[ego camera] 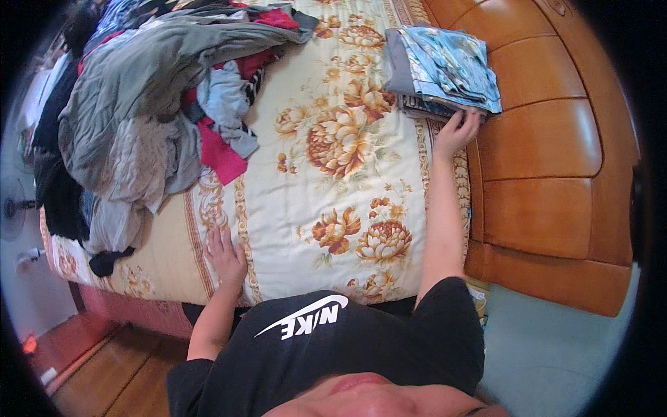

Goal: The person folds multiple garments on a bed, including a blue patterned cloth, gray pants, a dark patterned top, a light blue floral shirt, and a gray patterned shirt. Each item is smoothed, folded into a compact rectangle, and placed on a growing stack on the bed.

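Observation:
My left hand (227, 256) lies palm down on the flowered bedspread (281, 208), fingers spread and holding nothing. My right arm reaches to a stack of folded clothes beside the headboard. On top of that stack is a light blue patterned garment (451, 68), with a grey folded cloth (398, 62) and a dark patterned one (424, 107) under it. My right hand (459, 133) touches the near edge of the stack. Its fingertips are partly hidden there, so whether they pinch the cloth is unclear.
A large loose heap of clothes (135, 94) covers the bed's left side, a pink piece (224, 154) hanging from it. The padded brown headboard (542, 140) borders the bed at right. A fan (13, 206) stands at far left. Wooden flooring (130, 370) shows at lower left.

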Action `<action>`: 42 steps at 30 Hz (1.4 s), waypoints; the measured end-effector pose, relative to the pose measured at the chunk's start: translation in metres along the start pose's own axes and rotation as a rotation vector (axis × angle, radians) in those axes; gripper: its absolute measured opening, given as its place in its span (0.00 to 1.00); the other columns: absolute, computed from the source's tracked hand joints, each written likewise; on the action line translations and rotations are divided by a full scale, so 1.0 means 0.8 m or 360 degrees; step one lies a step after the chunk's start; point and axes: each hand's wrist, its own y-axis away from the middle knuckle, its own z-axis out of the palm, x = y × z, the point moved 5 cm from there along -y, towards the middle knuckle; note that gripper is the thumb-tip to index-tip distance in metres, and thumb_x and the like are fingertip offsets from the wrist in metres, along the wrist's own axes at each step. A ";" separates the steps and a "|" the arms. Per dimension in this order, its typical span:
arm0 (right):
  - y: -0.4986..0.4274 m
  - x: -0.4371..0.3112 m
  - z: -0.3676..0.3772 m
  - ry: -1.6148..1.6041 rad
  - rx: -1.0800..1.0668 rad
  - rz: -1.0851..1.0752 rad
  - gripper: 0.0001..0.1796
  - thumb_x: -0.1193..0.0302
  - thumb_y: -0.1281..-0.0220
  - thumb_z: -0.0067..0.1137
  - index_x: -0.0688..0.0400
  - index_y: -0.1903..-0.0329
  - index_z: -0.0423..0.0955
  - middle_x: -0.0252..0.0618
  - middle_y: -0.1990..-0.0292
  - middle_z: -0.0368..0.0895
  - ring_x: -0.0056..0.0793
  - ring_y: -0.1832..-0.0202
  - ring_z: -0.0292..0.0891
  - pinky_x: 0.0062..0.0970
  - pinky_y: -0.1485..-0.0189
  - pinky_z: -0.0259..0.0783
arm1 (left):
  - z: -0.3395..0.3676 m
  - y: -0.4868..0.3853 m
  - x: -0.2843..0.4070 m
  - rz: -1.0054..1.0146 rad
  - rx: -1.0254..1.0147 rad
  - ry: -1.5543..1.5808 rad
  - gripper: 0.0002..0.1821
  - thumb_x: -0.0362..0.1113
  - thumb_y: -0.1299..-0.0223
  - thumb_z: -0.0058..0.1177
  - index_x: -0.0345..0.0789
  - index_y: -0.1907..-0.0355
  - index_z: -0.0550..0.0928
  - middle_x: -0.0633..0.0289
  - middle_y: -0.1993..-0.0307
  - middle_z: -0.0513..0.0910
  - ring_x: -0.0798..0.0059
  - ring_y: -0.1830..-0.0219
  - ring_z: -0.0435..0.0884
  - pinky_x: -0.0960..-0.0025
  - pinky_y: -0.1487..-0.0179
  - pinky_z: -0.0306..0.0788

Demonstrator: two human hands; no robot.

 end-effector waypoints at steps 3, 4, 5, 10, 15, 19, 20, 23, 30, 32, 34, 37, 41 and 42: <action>0.164 -0.034 -0.006 -0.0058 -0.0483 0.0173 0.20 0.71 0.39 0.48 0.63 0.45 0.63 0.54 0.41 0.59 0.51 0.36 0.51 0.43 0.36 0.48 | -0.005 -0.006 0.003 -0.0019 -0.0079 0.0019 0.29 0.41 0.47 0.45 0.40 0.39 0.64 0.55 0.36 0.58 0.59 0.33 0.52 0.47 0.36 0.42; 0.215 -0.055 -0.011 0.0042 -0.0587 0.0012 0.21 0.70 0.40 0.48 0.62 0.44 0.63 0.53 0.40 0.59 0.51 0.36 0.50 0.46 0.36 0.48 | -0.006 -0.006 0.003 -0.0010 -0.0056 0.0030 0.29 0.42 0.47 0.46 0.40 0.40 0.65 0.55 0.36 0.58 0.60 0.33 0.52 0.47 0.36 0.42; 0.253 -0.084 -0.018 0.0010 -0.0682 0.0025 0.22 0.69 0.41 0.49 0.62 0.44 0.63 0.52 0.40 0.59 0.50 0.36 0.50 0.47 0.36 0.47 | -0.006 -0.004 0.001 -0.0027 -0.0061 0.0023 0.29 0.43 0.47 0.46 0.41 0.40 0.65 0.55 0.36 0.58 0.60 0.33 0.52 0.47 0.36 0.43; 0.344 -0.195 -0.047 0.0123 -0.1155 0.0056 0.23 0.67 0.43 0.49 0.57 0.44 0.64 0.46 0.39 0.60 0.46 0.35 0.50 0.51 0.37 0.45 | -0.007 -0.003 -0.002 -0.0035 -0.0017 0.0059 0.28 0.45 0.46 0.44 0.42 0.40 0.65 0.56 0.35 0.56 0.61 0.33 0.51 0.46 0.36 0.43; 0.371 -0.221 -0.057 0.0232 -0.1203 -0.0185 0.20 0.66 0.42 0.48 0.54 0.46 0.67 0.41 0.40 0.63 0.39 0.37 0.55 0.51 0.37 0.45 | -0.012 -0.003 0.000 -0.0055 -0.0007 0.0132 0.28 0.45 0.45 0.43 0.42 0.40 0.65 0.56 0.34 0.56 0.62 0.32 0.50 0.47 0.36 0.43; 0.369 -0.221 -0.051 0.0303 -0.1177 -0.0194 0.18 0.66 0.42 0.46 0.54 0.49 0.69 0.38 0.43 0.65 0.36 0.38 0.57 0.48 0.38 0.47 | -0.034 -0.042 -0.009 -0.0141 0.0207 0.0713 0.13 0.38 0.46 0.48 0.36 0.58 0.75 0.54 0.54 0.73 0.57 0.49 0.68 0.55 0.46 0.58; 0.369 -0.224 -0.050 0.0300 -0.1137 -0.0234 0.17 0.66 0.43 0.46 0.54 0.50 0.70 0.38 0.44 0.66 0.36 0.39 0.58 0.48 0.38 0.48 | -0.035 -0.073 -0.027 -0.0170 0.0458 0.1014 0.06 0.33 0.46 0.50 0.32 0.69 0.75 0.54 0.68 0.73 0.56 0.61 0.71 0.61 0.56 0.63; 0.370 -0.222 -0.051 0.0342 -0.1112 -0.0241 0.17 0.66 0.43 0.46 0.54 0.51 0.70 0.38 0.45 0.67 0.36 0.40 0.59 0.47 0.38 0.48 | -0.103 -0.183 -0.053 -0.0310 0.0960 0.1274 0.11 0.35 0.46 0.53 0.28 0.76 0.74 0.54 0.76 0.74 0.61 0.70 0.71 0.65 0.64 0.64; 0.369 -0.225 -0.049 0.0297 -0.1074 -0.0265 0.15 0.68 0.45 0.47 0.54 0.53 0.70 0.39 0.47 0.68 0.36 0.42 0.61 0.48 0.40 0.50 | -0.167 -0.383 -0.028 -0.1563 0.0273 0.3316 0.21 0.54 0.39 0.45 0.35 0.67 0.74 0.66 0.79 0.75 0.74 0.81 0.70 0.72 0.74 0.64; 0.366 -0.230 -0.048 0.0263 -0.1081 -0.0272 0.15 0.68 0.46 0.48 0.54 0.54 0.70 0.39 0.48 0.69 0.36 0.42 0.61 0.48 0.40 0.50 | -0.153 -0.406 -0.044 -0.1628 0.0350 0.3336 0.21 0.54 0.38 0.44 0.35 0.71 0.73 0.66 0.80 0.74 0.76 0.82 0.69 0.72 0.76 0.63; 0.367 -0.227 -0.047 0.0274 -0.1072 -0.0266 0.16 0.68 0.46 0.48 0.54 0.53 0.70 0.39 0.48 0.69 0.36 0.43 0.61 0.48 0.41 0.51 | -0.151 -0.409 -0.045 -0.1524 0.0399 0.3349 0.19 0.49 0.37 0.44 0.34 0.73 0.73 0.64 0.80 0.75 0.79 0.82 0.69 0.73 0.78 0.61; 0.369 -0.223 -0.047 0.0290 -0.1055 -0.0265 0.16 0.68 0.47 0.48 0.54 0.53 0.69 0.39 0.48 0.69 0.36 0.43 0.61 0.48 0.41 0.51 | -0.168 -0.381 -0.014 -0.1062 0.0318 0.3491 0.16 0.44 0.37 0.47 0.35 0.75 0.74 0.65 0.80 0.74 0.81 0.82 0.68 0.76 0.80 0.60; 0.368 -0.227 -0.049 0.0318 -0.1056 -0.0272 0.15 0.68 0.46 0.48 0.54 0.54 0.70 0.38 0.47 0.68 0.35 0.42 0.60 0.47 0.41 0.50 | -0.195 -0.283 0.052 -0.0420 0.0235 0.2967 0.13 0.37 0.44 0.53 0.35 0.83 0.76 0.64 0.82 0.75 0.80 0.80 0.68 0.76 0.74 0.62; 0.369 -0.226 -0.048 0.0333 -0.1067 -0.0270 0.16 0.68 0.46 0.48 0.54 0.53 0.70 0.38 0.47 0.68 0.34 0.42 0.60 0.47 0.41 0.50 | -0.191 -0.247 0.075 -0.0400 0.0113 0.2747 0.15 0.40 0.44 0.54 0.33 0.81 0.78 0.66 0.81 0.77 0.80 0.79 0.71 0.74 0.73 0.63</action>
